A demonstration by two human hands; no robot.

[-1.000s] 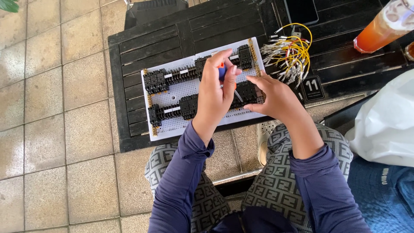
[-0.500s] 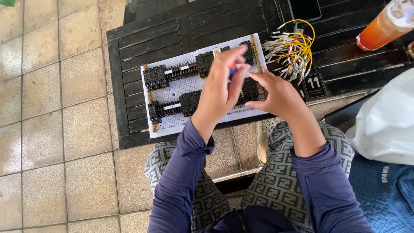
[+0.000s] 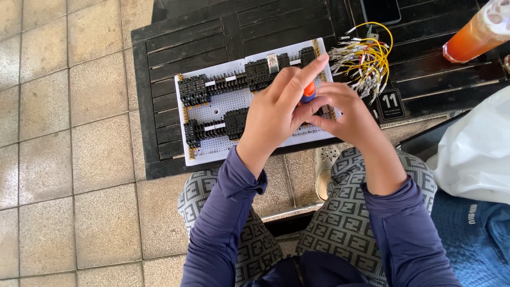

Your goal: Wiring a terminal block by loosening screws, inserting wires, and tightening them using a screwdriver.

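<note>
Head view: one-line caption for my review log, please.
Both hands, left hand and right hand, grip an orange-and-blue tool over a white perforated board on a dark slatted table.

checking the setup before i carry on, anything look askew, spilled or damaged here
Nothing spilled or broken. The white perforated board lies slightly skewed on the dark slatted table, and the loose yellow wire bundle sprawls beside it.

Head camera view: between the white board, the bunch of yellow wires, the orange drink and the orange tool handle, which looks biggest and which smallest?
1. White board, clearly largest.
2. Yellow wires.
3. Orange drink, cut off by the frame edge, so its rank against the wires is unsure.
4. Orange tool handle, mostly hidden between the hands, so only a small part shows.
</note>
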